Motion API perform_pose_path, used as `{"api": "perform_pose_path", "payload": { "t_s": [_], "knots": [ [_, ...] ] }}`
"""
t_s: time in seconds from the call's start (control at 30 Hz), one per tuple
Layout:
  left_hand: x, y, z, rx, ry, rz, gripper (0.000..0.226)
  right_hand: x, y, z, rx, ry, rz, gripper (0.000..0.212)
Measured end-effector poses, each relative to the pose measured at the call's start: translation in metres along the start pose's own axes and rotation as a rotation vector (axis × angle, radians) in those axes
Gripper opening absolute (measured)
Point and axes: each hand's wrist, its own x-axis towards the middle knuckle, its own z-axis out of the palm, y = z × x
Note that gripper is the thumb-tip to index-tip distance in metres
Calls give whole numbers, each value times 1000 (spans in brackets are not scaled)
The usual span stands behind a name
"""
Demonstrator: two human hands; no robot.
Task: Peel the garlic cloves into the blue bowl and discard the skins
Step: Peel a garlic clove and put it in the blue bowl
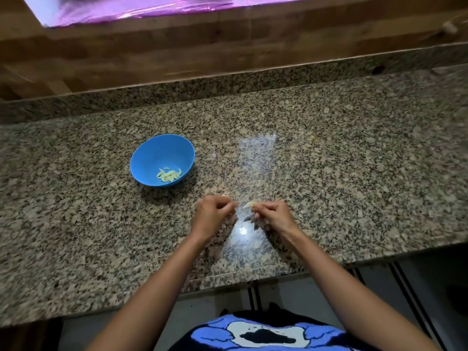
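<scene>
A person stands at a granite counter [354, 173], both bare forearms reaching up from the bottom of the frame to its centre. The right hand [272, 214] pinches a pale clove [249, 204] between thumb and fingertips. The clove's pointed end sticks out leftward toward the other hand, just above the counter. The left hand [214, 214] sits just left of it, fingers curled in toward the thumb; the fingertips are small and blurred, so it cannot be told whether it grips a skin or nothing. The 2 hands are near each other but apart. A pale scrap [226, 195] shows at the far edge of the left hand, too small to identify. The bowl [152, 153], blue, stands upright on the counter left of centre, up and left of the hands and apart from them. Peeled cloves [169, 174] lie heaped at its bottom. A wooden panel [177, 51] runs across the top of the frame behind the counter. A blue, black and white shirt [253, 333] shows at the bottom edge
</scene>
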Motion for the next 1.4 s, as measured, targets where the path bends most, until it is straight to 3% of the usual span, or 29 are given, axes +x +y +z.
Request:
{"api": "perform_pose_path", "payload": {
  "t_s": [0.13,0.43,0.63,0.8,1.03,1.23,1.4],
  "knots": [
    [-4,1,14,-177,-45,-111,20,0,2,6,40,33,20,19],
    [-6,7,19,-358,-15,-162,6,-3,-1,3,-63,-59,9,19],
    [-3,-4,16,-459,18,-304,13,-8,1,-1,104,-65,154,22],
    [-6,-9,9,-537,4,-336,14,-4,7,-4,-291,98,34,15],
    [-4,-15,11,-496,6,-316,12,-7,3,2,-862,78,-163,21],
    [-5,-15,12,-452,-2,-303,14,-10,-1,6,-917,39,-216,24],
    [-6,-11,11,-462,-3,-296,14,-7,2,6,-886,113,-191,19]
  ]
}}
